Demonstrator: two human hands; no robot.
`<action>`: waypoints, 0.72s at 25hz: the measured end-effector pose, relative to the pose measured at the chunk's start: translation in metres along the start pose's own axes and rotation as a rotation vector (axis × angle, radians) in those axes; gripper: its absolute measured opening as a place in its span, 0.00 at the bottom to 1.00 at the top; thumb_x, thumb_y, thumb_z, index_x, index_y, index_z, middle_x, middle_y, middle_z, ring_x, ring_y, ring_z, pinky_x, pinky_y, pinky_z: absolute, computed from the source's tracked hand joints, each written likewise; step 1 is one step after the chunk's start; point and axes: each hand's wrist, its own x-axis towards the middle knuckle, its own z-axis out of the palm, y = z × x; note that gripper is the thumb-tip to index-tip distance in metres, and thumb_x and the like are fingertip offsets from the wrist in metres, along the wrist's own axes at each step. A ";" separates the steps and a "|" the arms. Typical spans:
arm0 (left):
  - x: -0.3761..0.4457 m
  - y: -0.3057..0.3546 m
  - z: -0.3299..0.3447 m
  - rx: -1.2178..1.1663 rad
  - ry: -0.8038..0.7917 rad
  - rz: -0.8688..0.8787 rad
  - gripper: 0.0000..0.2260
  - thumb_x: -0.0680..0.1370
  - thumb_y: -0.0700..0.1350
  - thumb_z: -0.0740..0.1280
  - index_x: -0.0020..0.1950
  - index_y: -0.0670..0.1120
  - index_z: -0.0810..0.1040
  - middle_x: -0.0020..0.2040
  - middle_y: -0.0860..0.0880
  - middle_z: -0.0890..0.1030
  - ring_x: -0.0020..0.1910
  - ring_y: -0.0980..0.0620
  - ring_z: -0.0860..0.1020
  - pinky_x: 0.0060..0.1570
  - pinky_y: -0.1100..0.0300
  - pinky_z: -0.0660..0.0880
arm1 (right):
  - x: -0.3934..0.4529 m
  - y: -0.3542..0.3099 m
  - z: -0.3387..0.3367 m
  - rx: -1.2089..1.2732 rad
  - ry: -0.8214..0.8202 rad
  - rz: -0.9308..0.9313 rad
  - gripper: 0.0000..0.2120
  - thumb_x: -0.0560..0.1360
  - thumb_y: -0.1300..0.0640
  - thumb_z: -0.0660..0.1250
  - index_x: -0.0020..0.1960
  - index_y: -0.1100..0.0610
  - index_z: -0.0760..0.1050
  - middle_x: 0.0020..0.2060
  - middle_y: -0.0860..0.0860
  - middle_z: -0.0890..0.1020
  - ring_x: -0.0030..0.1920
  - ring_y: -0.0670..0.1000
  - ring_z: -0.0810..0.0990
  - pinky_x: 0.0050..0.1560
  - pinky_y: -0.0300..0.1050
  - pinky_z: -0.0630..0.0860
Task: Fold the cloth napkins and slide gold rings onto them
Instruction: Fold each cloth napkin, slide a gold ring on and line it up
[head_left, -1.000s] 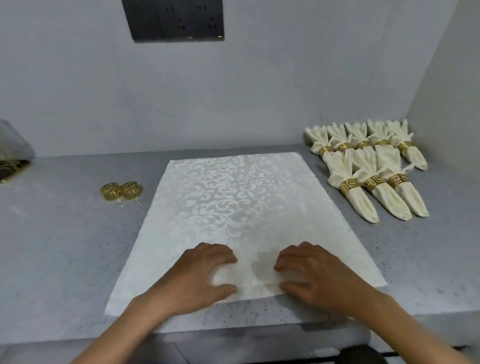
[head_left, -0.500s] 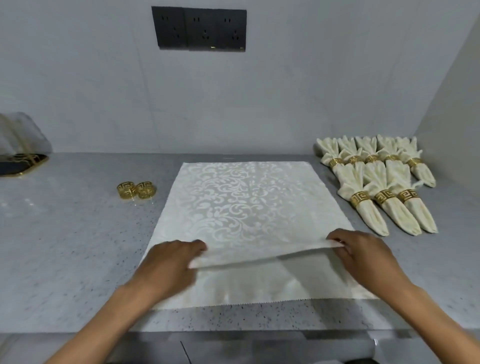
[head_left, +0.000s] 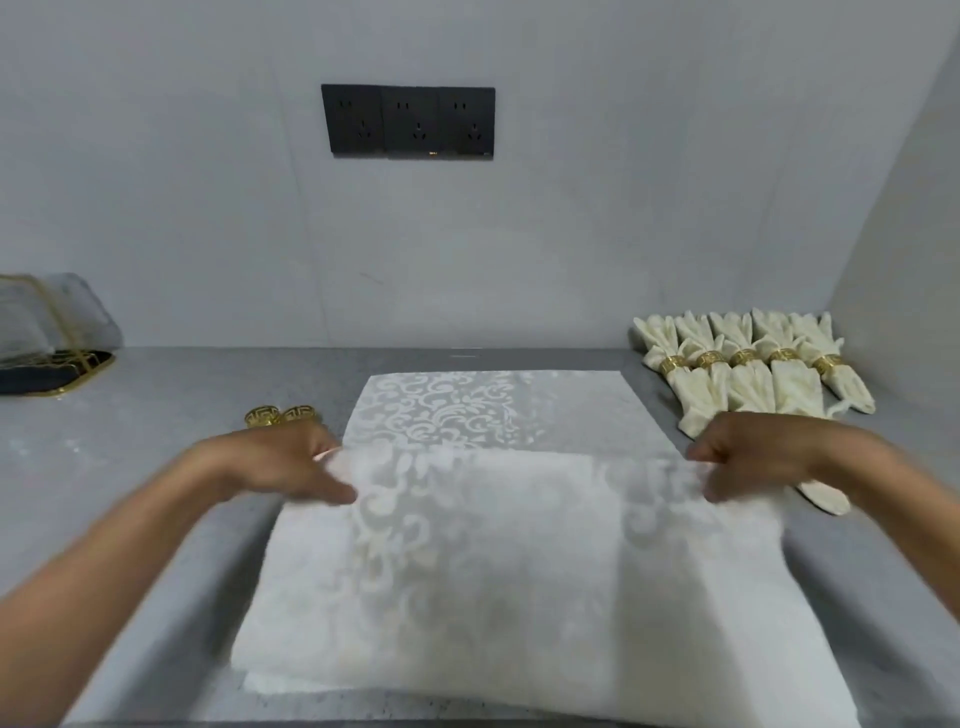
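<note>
Napkin (head_left: 498, 545) edge pinched between both hands' fingers (head_left: 332, 491).

Looks like a staged prep bench, not a home kitchen: grey speckled countertop (head_left: 156, 467), bare grey walls, black triple socket panel (head_left: 408, 122) at 12 o'clock, ringed napkin batch (head_left: 748, 369) at 2 o'clock.

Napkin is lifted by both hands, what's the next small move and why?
Probably carry the raised edge forward and lay it on the far half of the napkin. The left hand and right hand each pinch a side of that edge, the near part is draped up, and the far part lies flat on the counter, so the fold looks half done.
</note>
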 end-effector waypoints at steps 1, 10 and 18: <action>0.019 0.006 -0.002 0.020 0.196 -0.017 0.11 0.72 0.49 0.75 0.34 0.46 0.80 0.32 0.52 0.80 0.34 0.54 0.79 0.32 0.63 0.70 | 0.017 -0.004 -0.006 -0.014 0.185 0.018 0.02 0.68 0.59 0.69 0.37 0.55 0.80 0.30 0.44 0.81 0.37 0.49 0.80 0.36 0.42 0.74; -0.037 0.056 -0.047 -0.373 1.147 0.618 0.11 0.75 0.43 0.73 0.45 0.61 0.84 0.41 0.68 0.83 0.41 0.66 0.80 0.43 0.72 0.74 | -0.048 -0.023 -0.042 0.214 1.582 -0.142 0.09 0.80 0.55 0.65 0.56 0.53 0.82 0.46 0.41 0.79 0.45 0.50 0.76 0.52 0.45 0.73; -0.038 -0.027 0.049 -0.180 0.642 0.351 0.12 0.71 0.35 0.75 0.44 0.53 0.86 0.42 0.59 0.86 0.42 0.61 0.83 0.44 0.67 0.76 | -0.050 0.032 0.070 -0.005 0.957 -0.177 0.16 0.71 0.68 0.74 0.50 0.48 0.82 0.49 0.45 0.84 0.50 0.51 0.80 0.52 0.39 0.71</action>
